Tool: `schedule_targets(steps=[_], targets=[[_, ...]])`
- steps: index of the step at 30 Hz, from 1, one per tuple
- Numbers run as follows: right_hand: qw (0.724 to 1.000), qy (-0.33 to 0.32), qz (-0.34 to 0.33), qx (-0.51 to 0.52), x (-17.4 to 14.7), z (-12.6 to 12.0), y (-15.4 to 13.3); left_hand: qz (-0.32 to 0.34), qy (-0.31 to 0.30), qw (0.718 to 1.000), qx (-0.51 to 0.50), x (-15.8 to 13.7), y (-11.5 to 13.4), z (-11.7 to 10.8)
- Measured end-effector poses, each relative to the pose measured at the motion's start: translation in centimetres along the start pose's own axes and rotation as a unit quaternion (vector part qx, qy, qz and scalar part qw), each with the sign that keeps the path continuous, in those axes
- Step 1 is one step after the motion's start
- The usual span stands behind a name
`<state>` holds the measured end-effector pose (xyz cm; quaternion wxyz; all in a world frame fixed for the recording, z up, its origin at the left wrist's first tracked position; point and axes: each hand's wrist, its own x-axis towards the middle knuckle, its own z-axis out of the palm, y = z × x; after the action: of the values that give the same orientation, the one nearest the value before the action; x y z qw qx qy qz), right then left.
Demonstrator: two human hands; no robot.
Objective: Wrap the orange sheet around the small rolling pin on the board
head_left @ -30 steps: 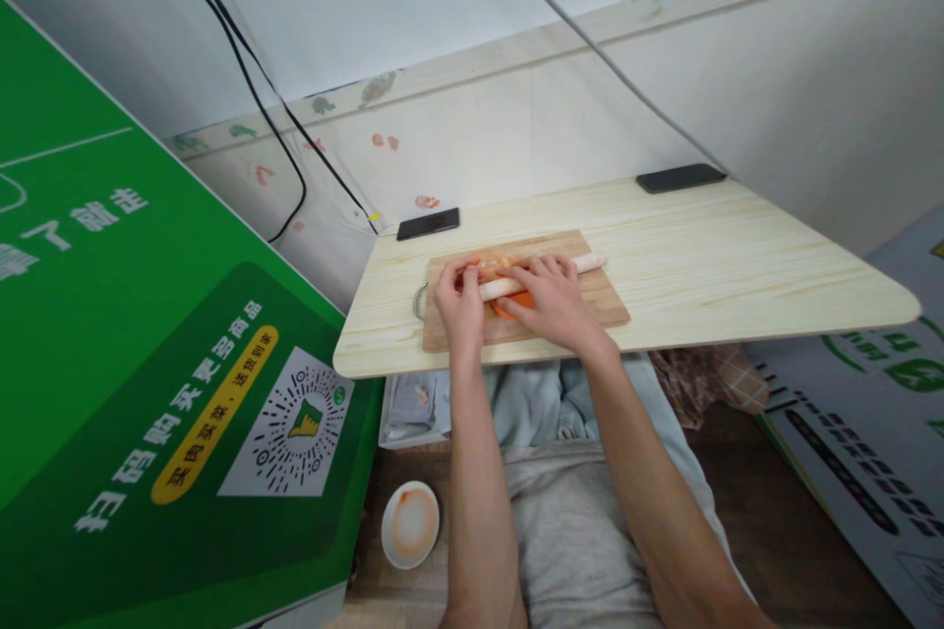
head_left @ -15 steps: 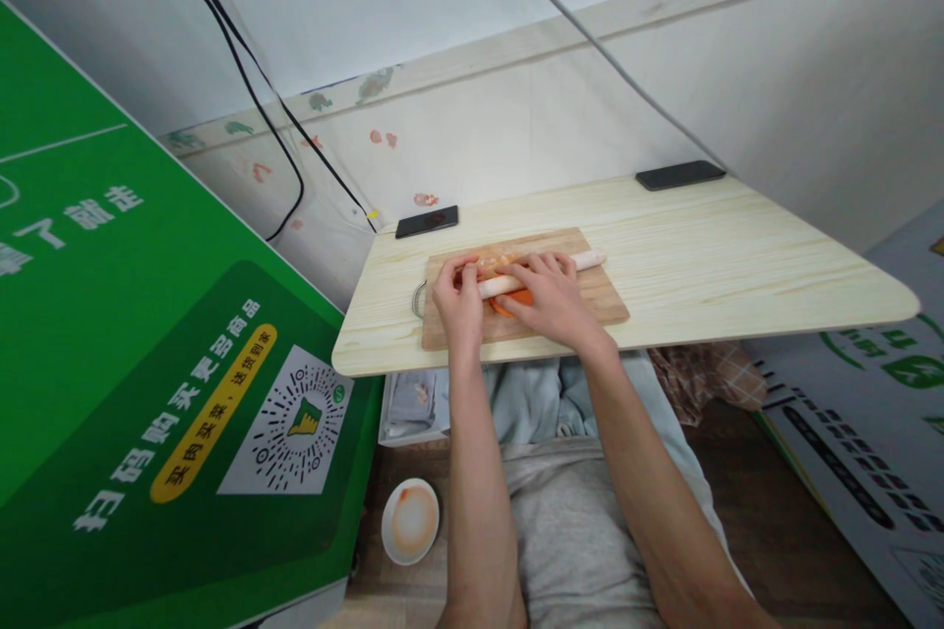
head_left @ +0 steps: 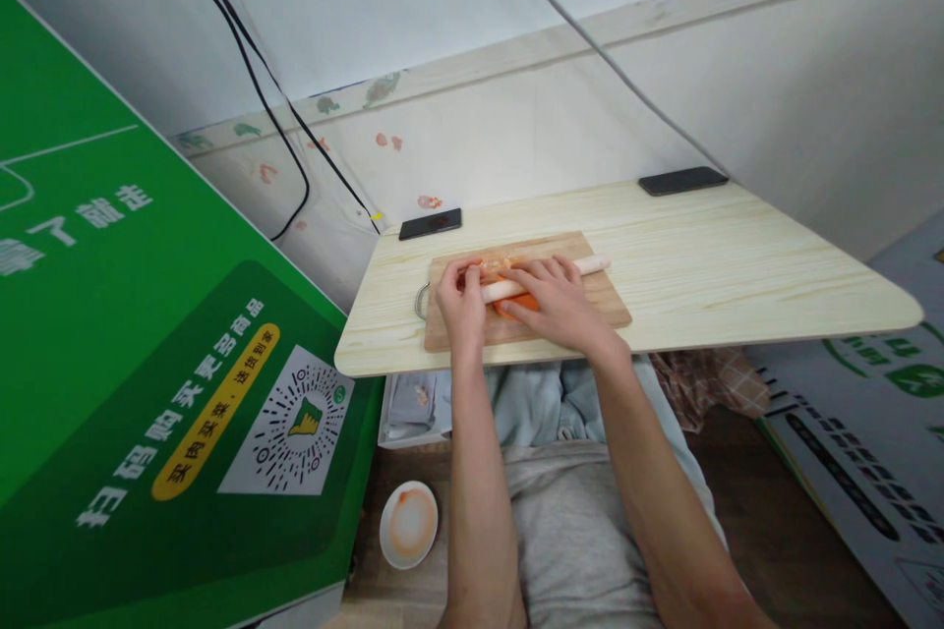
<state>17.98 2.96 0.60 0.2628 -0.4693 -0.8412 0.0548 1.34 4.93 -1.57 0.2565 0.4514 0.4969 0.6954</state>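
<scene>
A pale rolling pin point(head_left: 594, 263) lies slantwise across a wooden cutting board point(head_left: 605, 300). Around its left end, the fingers of my left hand point(head_left: 461, 300) are bent and closed; the very tip is hidden. My right hand point(head_left: 557, 300) bears on the middle of the pin, its fingers over the far side and its thumb on the near side. A flat orange piece that looks like dough point(head_left: 522, 303) shows beneath the pin and right hand. Behind the pin, between the hands, orange material with pale bits is partly covered by fingers.
Two dark phones lie at the table's back edge, one left point(head_left: 430, 224) and one right point(head_left: 682, 181). A metal handle point(head_left: 422, 300) sits at the board's left side. A white bowl with orange residue point(head_left: 409, 525) stands below left. A green printed panel point(head_left: 221, 334) borders the left.
The camera view has shifted slightly. My hands keep nearly the same places on the rolling pin, and a little more of the orange piece shows under my right hand.
</scene>
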Motion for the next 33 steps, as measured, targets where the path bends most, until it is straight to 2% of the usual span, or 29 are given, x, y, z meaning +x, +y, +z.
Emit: schedule_targets(steps=[6,13,19,33], targets=[[1.000,0.015,0.012,-0.010,0.39,0.28,-0.44,-0.001,0.003,1.000,0.000,0.06,-0.13,0.01],[1.000,-0.023,0.005,0.001,0.01,-0.46,-0.19,0.002,0.000,1.000,-0.008,0.15,-0.18,-0.05],[1.000,0.004,0.017,0.003,0.34,0.06,-0.51,-0.005,0.002,1.000,0.001,0.04,-0.14,-0.02],[1.000,0.012,0.012,-0.010,0.11,0.03,-0.48,-0.010,0.005,1.000,-0.007,-0.18,0.29,0.13]])
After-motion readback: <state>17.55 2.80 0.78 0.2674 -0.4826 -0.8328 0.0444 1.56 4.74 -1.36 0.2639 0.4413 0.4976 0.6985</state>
